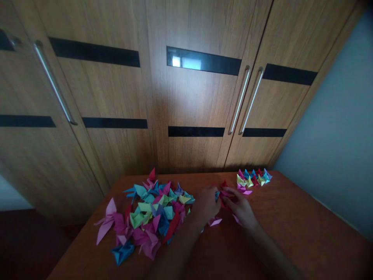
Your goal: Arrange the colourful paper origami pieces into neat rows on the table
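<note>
My left hand [207, 204] is closed by the right edge of a heap of folded paper cranes [145, 208], its fingertips at a small blue paper crane [217, 195]. Close beside it, my right hand [241, 205] pinches a pink paper crane [225, 193]. Red folded paper shows just behind and under those fingers; how the pieces touch is partly hidden. Below the hands lie a pale pink paper piece [215, 221] and another pink piece [237, 220], both partly covered.
Toward the back right of the brown table [291, 225], several small paper cranes [254, 178] stand close together in rows. A wooden wardrobe [192, 105] with metal handles rises directly behind the table. On the right is a pale wall [338, 128].
</note>
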`<state>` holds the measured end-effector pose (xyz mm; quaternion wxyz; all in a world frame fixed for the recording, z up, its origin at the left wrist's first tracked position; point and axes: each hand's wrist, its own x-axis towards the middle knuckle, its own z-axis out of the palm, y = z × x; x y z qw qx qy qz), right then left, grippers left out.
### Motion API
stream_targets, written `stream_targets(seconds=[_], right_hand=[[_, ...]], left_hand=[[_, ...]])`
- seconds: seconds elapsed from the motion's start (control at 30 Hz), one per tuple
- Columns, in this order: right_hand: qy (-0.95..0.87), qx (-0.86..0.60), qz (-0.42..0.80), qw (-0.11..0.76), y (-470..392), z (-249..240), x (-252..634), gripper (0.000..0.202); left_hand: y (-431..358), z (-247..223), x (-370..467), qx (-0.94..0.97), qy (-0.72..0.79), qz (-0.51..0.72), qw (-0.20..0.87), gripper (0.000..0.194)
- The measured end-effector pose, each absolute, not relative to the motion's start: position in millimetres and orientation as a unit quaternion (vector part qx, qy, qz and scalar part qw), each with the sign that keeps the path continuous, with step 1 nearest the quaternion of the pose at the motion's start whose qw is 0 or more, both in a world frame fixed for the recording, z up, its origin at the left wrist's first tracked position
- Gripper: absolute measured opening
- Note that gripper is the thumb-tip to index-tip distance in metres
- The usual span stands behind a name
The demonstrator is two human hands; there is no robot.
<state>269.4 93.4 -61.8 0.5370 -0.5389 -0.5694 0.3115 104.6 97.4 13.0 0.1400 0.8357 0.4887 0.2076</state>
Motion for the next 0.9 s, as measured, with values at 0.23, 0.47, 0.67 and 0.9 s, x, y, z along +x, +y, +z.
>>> stream_targets(seconds=[0.23, 0.47, 0.67, 0.9], right_hand=[[-0.577, -0.432, 0.392, 0.571, 103, -2, 174, 0.037], [-0.629, -0.412, 0.406, 0.520, 110, -1, 99, 0.023], [-0.628, -0.375, 0.467, 0.496, 105, -14, 89, 0.027], [-0.606, -0.438, 0.402, 0.529, 106, -25, 159, 0.029]], left_hand=[[81, 62, 8, 0.807, 0.510, 0.284, 0.097, 0.020], [72, 39, -102, 0.725, 0.625, 0.288, 0.031, 0.033], [53, 15, -112, 0.752, 0.578, 0.318, 0.015, 0.031], [43, -7, -101, 0.800, 0.536, 0.267, 0.029, 0.031]])
